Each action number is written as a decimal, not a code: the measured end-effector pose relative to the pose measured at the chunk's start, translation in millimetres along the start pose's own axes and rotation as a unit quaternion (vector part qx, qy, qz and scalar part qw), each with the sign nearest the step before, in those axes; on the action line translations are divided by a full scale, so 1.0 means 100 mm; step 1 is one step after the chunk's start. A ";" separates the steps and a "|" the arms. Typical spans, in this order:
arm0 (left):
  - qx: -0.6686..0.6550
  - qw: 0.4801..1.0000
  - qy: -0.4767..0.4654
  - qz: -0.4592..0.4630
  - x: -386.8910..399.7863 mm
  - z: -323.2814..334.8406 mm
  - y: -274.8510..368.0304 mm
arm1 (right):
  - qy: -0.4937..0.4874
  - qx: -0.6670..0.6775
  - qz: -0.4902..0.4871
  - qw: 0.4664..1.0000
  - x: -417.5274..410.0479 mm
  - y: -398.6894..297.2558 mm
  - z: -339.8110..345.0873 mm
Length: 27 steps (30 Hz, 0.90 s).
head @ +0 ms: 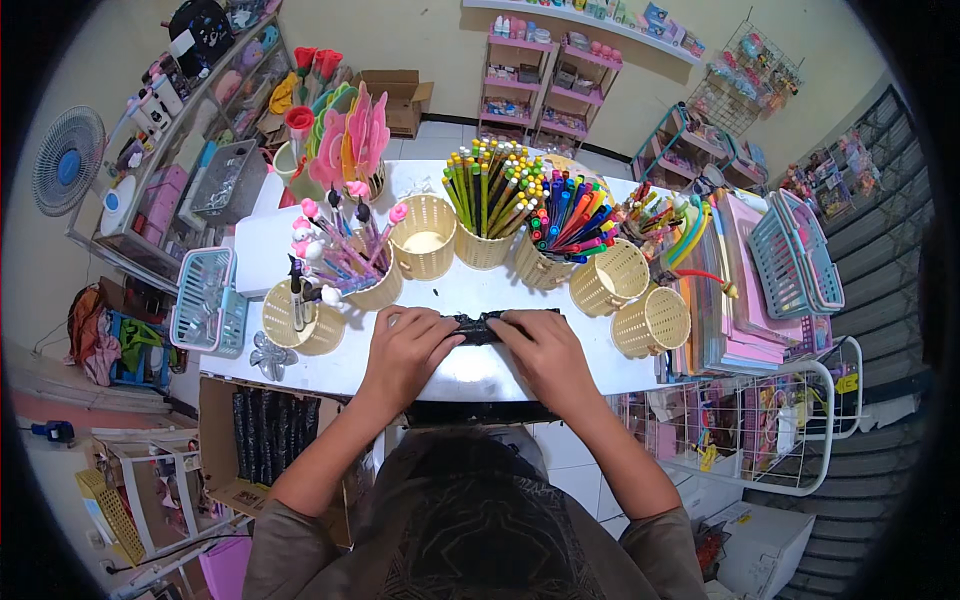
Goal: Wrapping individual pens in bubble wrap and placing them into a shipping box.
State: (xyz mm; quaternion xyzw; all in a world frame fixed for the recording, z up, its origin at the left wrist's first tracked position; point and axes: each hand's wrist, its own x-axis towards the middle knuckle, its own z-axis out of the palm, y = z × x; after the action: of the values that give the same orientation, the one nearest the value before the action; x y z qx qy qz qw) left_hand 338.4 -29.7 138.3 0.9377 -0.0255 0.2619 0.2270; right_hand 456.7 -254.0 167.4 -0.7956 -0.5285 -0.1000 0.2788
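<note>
Across the white tabletop [465,379] in front of me lies a long bundle wrapped in black plastic [474,330]. Its wrapping looks crumpled and torn near the middle. My left hand [409,349] grips the left part, with fingertips at the torn spot. On the right part, my right hand [541,352] has its fingers bent over the plastic. What the wrap contains is hidden. Beyond the hands stand woven cream baskets, one with patterned pencils [487,191], one with colourful pens [574,217], and an open one [424,236] between the groups.
A basket of pink-topped pens [352,255] stands left, near a silver flower ornament [271,358]. Two cream baskets [651,322] and stacked folders [739,300] are on the right. A cardboard box [225,465] with black-wrapped bundles sits below the table's left edge.
</note>
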 end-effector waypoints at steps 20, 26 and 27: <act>0.074 0.990 -0.108 0.050 0.23 0.02 -0.11 | -0.044 -0.024 0.001 0.999 0.08 0.18 0.23; 0.072 0.985 -0.127 0.088 0.25 -0.06 -0.05 | -0.054 -0.004 -0.017 0.998 0.12 0.23 0.21; 0.074 0.985 -0.129 0.084 0.25 -0.04 -0.02 | -0.057 -0.004 -0.024 0.998 0.12 0.25 0.23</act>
State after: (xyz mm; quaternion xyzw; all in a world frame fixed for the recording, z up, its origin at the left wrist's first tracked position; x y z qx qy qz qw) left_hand 358.5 -24.2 153.1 0.9722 -0.1139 0.1586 0.1289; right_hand 481.2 -239.8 145.4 -0.7884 -0.5618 -0.0634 0.2425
